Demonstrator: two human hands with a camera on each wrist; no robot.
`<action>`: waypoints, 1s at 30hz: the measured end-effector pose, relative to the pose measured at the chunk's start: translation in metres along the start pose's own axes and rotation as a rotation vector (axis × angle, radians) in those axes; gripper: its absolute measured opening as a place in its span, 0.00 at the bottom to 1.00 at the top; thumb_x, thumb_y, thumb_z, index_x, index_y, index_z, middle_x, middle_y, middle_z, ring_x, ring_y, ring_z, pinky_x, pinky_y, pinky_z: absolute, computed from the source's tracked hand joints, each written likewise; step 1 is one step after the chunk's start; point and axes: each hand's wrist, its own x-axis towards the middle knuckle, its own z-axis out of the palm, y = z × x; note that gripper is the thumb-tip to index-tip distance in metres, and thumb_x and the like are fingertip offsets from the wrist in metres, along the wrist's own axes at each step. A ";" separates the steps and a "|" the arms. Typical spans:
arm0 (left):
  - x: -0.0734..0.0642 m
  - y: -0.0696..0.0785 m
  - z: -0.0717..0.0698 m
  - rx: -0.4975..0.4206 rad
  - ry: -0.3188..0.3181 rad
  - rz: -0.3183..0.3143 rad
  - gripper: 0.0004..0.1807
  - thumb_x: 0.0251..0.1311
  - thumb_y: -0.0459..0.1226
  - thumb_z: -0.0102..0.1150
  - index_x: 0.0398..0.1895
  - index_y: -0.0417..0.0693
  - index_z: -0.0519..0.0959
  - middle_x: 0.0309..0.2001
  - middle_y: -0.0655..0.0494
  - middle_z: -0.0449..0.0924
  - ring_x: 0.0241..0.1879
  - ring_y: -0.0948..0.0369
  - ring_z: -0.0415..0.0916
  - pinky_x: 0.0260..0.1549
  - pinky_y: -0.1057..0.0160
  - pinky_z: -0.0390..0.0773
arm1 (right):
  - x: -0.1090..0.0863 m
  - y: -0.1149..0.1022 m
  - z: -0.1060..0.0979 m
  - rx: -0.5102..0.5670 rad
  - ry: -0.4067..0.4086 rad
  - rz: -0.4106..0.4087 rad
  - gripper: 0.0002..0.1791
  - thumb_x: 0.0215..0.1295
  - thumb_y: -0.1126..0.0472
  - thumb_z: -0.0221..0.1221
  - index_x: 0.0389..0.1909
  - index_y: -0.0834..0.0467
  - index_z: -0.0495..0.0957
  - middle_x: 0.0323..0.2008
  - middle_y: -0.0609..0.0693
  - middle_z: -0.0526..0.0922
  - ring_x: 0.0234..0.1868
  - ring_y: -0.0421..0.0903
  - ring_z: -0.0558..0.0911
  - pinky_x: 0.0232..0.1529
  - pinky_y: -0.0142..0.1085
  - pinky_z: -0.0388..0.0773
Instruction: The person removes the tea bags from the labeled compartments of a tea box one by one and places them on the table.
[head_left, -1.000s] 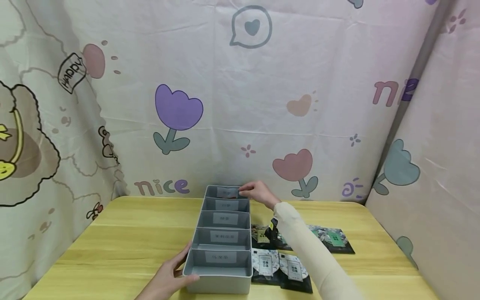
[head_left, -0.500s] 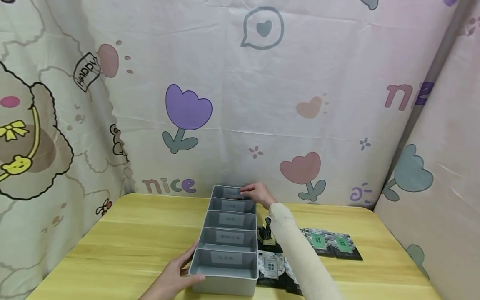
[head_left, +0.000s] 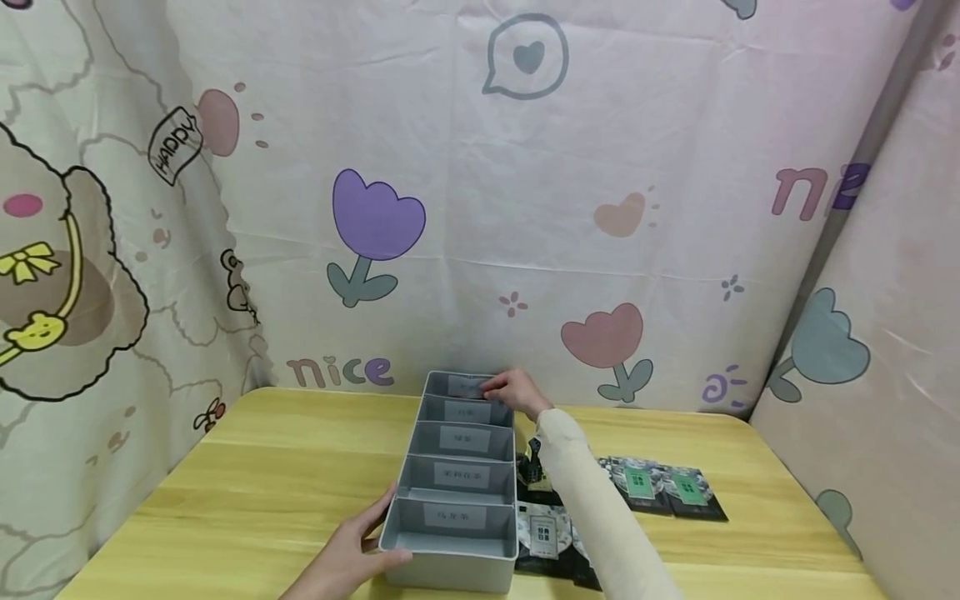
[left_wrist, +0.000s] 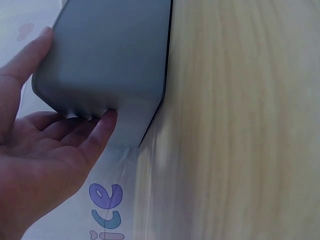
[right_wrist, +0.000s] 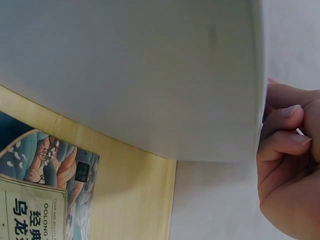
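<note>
A long grey divided storage box [head_left: 448,575] stands on the table, with a paper label at the back of each compartment. My left hand [head_left: 347,546] grips its near left corner, thumb at the front and fingers along the side; in the left wrist view the fingers [left_wrist: 102,132] press against the wall. My right hand [head_left: 519,392] reaches over the right rim into the farthest compartment. In the right wrist view its fingers [right_wrist: 285,142] are curled at the rim, and the box wall hides part of them. Whether they hold anything is hidden.
Right of the box lie black-edged tea packets: white-labelled ones [head_left: 543,533], green-labelled ones [head_left: 637,483] and an oolong packet [right_wrist: 35,205]. The right sleeve [head_left: 592,508] covers some of them. A printed curtain [head_left: 465,208] hangs behind the wooden table [head_left: 300,467].
The head view has turned slightly left, so the scene sits farther right. The right hand stays at the farthest compartment, dipping slightly. The left hand keeps its grip on the box.
</note>
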 end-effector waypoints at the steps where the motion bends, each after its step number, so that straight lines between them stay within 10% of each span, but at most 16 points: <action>1: 0.000 -0.001 0.000 -0.003 -0.004 0.009 0.46 0.61 0.36 0.64 0.74 0.31 0.46 0.71 0.26 0.45 0.67 0.44 0.55 0.50 0.66 0.75 | 0.000 0.001 0.001 -0.003 0.008 0.004 0.12 0.64 0.70 0.60 0.47 0.67 0.83 0.45 0.58 0.84 0.43 0.51 0.82 0.40 0.40 0.80; 24: 0.001 -0.001 0.001 0.009 -0.003 0.017 0.47 0.61 0.36 0.64 0.73 0.30 0.45 0.70 0.25 0.46 0.66 0.36 0.53 0.51 0.61 0.76 | 0.005 0.002 0.004 -0.073 0.060 0.003 0.09 0.61 0.71 0.63 0.42 0.68 0.85 0.45 0.60 0.84 0.46 0.55 0.81 0.42 0.42 0.81; 30: 0.000 -0.002 0.002 -0.008 -0.006 0.017 0.47 0.61 0.36 0.64 0.73 0.29 0.45 0.69 0.23 0.46 0.66 0.37 0.54 0.49 0.64 0.76 | 0.006 0.003 0.005 -0.116 0.063 -0.004 0.07 0.61 0.71 0.63 0.38 0.67 0.86 0.41 0.58 0.85 0.33 0.49 0.82 0.32 0.38 0.81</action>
